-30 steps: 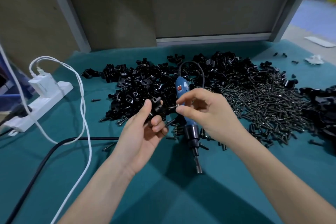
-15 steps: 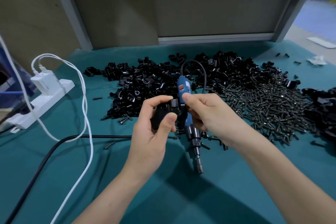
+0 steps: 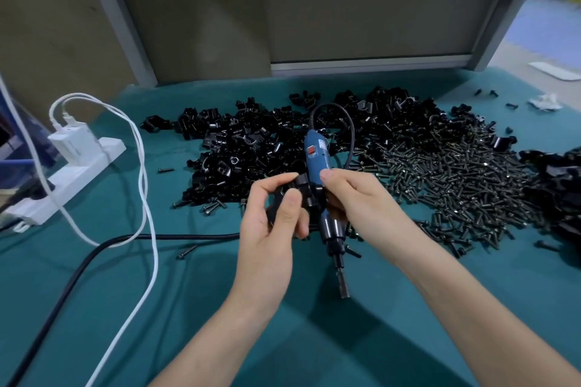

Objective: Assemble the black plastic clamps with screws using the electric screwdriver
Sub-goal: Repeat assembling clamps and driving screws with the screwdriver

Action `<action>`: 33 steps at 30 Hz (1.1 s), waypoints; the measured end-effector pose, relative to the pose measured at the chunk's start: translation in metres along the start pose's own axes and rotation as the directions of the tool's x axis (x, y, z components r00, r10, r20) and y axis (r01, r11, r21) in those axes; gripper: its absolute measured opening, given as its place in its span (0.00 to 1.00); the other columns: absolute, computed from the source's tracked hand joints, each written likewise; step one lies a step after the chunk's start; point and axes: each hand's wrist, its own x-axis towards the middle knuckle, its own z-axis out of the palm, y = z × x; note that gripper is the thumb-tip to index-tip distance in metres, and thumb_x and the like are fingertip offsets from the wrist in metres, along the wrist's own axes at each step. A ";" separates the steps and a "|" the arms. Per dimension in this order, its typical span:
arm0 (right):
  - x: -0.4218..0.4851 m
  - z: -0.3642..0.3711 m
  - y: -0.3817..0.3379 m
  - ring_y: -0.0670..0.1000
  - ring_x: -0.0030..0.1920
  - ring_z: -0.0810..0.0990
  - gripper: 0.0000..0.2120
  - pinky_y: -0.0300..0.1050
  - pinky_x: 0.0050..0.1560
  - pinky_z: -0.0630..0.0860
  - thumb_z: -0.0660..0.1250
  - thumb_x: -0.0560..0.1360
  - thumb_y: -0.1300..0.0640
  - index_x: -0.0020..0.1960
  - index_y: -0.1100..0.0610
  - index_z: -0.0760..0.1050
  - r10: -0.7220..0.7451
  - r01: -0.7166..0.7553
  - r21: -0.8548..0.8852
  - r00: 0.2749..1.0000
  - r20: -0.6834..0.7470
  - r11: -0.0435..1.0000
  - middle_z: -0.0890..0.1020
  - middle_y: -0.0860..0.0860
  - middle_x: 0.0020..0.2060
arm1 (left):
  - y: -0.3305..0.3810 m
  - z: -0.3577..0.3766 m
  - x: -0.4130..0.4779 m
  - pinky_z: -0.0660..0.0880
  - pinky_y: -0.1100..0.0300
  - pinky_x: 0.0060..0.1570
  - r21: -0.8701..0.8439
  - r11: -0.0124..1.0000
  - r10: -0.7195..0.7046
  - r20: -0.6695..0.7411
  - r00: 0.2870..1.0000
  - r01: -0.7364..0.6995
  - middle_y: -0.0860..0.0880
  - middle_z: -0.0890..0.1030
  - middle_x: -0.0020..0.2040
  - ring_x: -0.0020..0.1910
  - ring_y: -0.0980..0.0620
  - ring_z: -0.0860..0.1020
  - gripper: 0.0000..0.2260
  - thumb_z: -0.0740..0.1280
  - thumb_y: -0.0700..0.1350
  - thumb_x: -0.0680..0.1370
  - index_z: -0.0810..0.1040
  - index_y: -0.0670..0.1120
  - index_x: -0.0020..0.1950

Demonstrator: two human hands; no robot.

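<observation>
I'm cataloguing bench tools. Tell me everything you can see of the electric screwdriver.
The blue plastic electric screwdriver lies on the teal cloth, dark bit pointing toward the person. It has a red switch, black collar, and black cord looping from its rear over the black clamp pile. The left hand and right hand, holding a black plastic clamp, partly hide its middle.

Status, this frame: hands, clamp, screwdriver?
Left hand grips black clamp. Right hand pinches its right side. Electric screwdriver lies on table, behind hands.
</observation>
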 end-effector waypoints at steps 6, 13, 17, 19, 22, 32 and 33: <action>-0.022 -0.026 0.018 0.53 0.45 0.81 0.06 0.54 0.48 0.80 0.69 0.74 0.51 0.49 0.50 0.76 -0.029 0.043 0.316 0.998 -0.049 0.948 0.81 0.55 0.49 | -0.012 0.025 0.008 0.68 0.63 0.36 -0.391 0.858 -0.241 0.266 0.933 0.333 0.51 0.72 0.29 0.30 0.55 0.69 0.10 0.63 0.46 0.77 0.74 0.46 0.57; -0.069 -0.067 0.037 0.51 0.42 0.81 0.27 0.46 0.39 0.80 0.66 0.67 0.38 0.58 0.54 0.77 0.194 -0.108 0.505 0.973 -0.121 0.857 0.81 0.55 0.41 | -0.040 0.059 0.003 0.76 0.51 0.45 0.541 0.403 0.242 0.715 0.656 -0.738 0.58 0.78 0.52 0.45 0.49 0.76 0.24 0.65 0.38 0.71 0.69 0.57 0.63; -0.089 -0.089 0.041 0.52 0.35 0.81 0.23 0.48 0.34 0.80 0.67 0.68 0.46 0.59 0.56 0.74 0.288 -0.129 0.610 0.942 -0.170 0.782 0.82 0.54 0.39 | -0.045 0.092 -0.011 0.69 0.52 0.59 0.549 0.672 0.082 0.611 0.787 -0.497 0.68 0.74 0.56 0.60 0.56 0.72 0.22 0.64 0.41 0.78 0.61 0.63 0.64; -0.100 -0.100 0.045 0.52 0.34 0.80 0.18 0.44 0.33 0.79 0.67 0.70 0.51 0.58 0.57 0.75 0.318 -0.131 0.636 0.929 -0.190 0.761 0.82 0.56 0.41 | -0.048 0.100 -0.020 0.64 0.60 0.65 0.524 0.768 0.004 0.573 0.820 -0.369 0.69 0.74 0.60 0.66 0.61 0.69 0.19 0.64 0.47 0.79 0.59 0.66 0.61; -0.119 -0.131 0.058 0.53 0.32 0.80 0.07 0.41 0.30 0.77 0.67 0.76 0.59 0.53 0.58 0.76 0.322 0.011 0.587 0.828 -0.459 0.810 0.83 0.56 0.43 | -0.046 0.092 -0.032 0.65 0.64 0.63 0.526 0.771 -0.013 0.578 0.816 -0.360 0.66 0.71 0.64 0.67 0.67 0.66 0.17 0.60 0.57 0.77 0.62 0.68 0.64; -0.151 -0.223 0.144 0.58 0.77 0.53 0.24 0.54 0.75 0.51 0.56 0.82 0.48 0.74 0.58 0.65 0.127 -0.666 -0.135 0.330 -0.935 0.734 0.58 0.57 0.77 | -0.062 0.008 0.003 0.71 0.55 0.55 0.595 0.778 0.108 0.191 0.976 -0.203 0.66 0.77 0.58 0.56 0.66 0.75 0.25 0.64 0.36 0.79 0.71 0.68 0.58; -0.148 -0.221 0.143 0.57 0.78 0.48 0.25 0.54 0.75 0.48 0.56 0.82 0.47 0.75 0.57 0.64 0.139 -0.677 -0.135 0.334 -0.932 0.723 0.52 0.56 0.78 | -0.065 0.003 0.006 0.70 0.54 0.57 0.607 0.774 0.115 0.147 0.982 -0.182 0.67 0.76 0.58 0.57 0.66 0.74 0.25 0.64 0.35 0.79 0.71 0.68 0.59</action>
